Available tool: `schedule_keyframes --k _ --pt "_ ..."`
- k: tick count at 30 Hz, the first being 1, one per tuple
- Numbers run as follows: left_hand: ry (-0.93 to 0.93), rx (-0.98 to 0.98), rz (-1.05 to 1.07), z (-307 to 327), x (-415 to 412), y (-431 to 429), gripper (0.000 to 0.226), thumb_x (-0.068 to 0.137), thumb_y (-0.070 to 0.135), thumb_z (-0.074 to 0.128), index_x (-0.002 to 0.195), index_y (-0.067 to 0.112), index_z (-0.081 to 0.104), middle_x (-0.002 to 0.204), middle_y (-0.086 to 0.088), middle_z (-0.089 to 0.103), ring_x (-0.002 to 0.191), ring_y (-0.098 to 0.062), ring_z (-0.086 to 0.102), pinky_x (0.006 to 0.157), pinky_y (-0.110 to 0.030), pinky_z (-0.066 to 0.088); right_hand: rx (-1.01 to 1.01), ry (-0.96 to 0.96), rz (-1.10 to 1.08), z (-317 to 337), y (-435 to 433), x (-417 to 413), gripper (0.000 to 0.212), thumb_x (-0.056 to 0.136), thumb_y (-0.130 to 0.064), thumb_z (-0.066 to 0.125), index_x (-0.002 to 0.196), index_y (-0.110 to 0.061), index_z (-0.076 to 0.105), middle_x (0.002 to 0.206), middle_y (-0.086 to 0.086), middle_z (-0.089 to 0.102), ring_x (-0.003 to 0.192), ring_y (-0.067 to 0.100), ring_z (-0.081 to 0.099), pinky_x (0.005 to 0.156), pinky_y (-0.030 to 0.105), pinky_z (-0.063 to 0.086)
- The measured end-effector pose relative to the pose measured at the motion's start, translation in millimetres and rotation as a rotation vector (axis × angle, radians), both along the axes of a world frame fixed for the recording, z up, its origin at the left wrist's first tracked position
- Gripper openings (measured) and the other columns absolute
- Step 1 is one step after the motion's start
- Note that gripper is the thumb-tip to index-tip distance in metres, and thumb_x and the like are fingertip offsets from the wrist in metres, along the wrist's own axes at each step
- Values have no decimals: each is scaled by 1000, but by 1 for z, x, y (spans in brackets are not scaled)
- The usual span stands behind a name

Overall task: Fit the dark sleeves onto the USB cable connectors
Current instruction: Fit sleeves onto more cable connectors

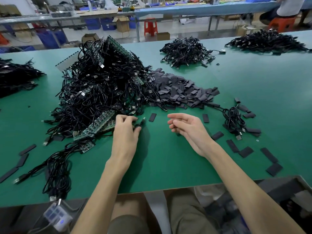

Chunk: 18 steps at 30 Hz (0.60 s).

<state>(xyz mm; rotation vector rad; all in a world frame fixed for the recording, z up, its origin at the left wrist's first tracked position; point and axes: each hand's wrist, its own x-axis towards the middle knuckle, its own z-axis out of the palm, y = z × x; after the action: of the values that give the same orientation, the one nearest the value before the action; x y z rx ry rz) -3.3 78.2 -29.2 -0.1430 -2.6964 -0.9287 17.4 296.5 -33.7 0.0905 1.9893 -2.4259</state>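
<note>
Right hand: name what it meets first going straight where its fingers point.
The right hand points left. First in line is probably the loose dark sleeve on the table, just before the cable end that the left hand grips. The hand's height above the table is unclear, so it might pass over.

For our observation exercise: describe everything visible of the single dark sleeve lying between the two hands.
The dark sleeve is a small, flat, matt charcoal rectangle, seemingly soft plastic tubing pressed flat. It lies alone on the green mat, slightly tilted, just before the sleeve heap. Nothing touches it: the left hand, gripping a cable, is beside it; the right hand hangs empty on its other side.
</note>
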Motion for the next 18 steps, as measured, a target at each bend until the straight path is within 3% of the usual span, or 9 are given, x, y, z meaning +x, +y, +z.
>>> schedule_keyframes --k 6,9,13,18 --pt "-131 37 -166 -7 -4 23 33 89 24 80 116 9 70 109 0 48 97 -14 54 88 -23 40 26 25 7 -3 0 0 25 99 5 59 123 5 64 101 16 70 83 14 67 76 21 56" --pt "-106 107 -156 -8 -8 30 17 92 24 76 107 16 74 98 1 55 83 -12 56 79 -26 43 54 36 -12 -5 0 -1 27 97 4 63 124 2 65 107 20 70 86 15 68 77 23 56" --pt "-169 515 -142 -9 -17 30 12 96 25 70 89 22 79 76 1 76 64 -10 70 63 -27 52 69 49 -26 -7 1 -3 27 96 1 66 123 -2 65 114 26 68 86 18 68 78 27 56" --pt "-303 1042 -146 -10 -20 24 10 92 27 77 93 17 81 95 -7 79 84 -20 75 77 -30 60 96 70 11 -10 1 -7 28 94 -3 71 121 -2 66 102 13 70 87 19 68 78 26 56"
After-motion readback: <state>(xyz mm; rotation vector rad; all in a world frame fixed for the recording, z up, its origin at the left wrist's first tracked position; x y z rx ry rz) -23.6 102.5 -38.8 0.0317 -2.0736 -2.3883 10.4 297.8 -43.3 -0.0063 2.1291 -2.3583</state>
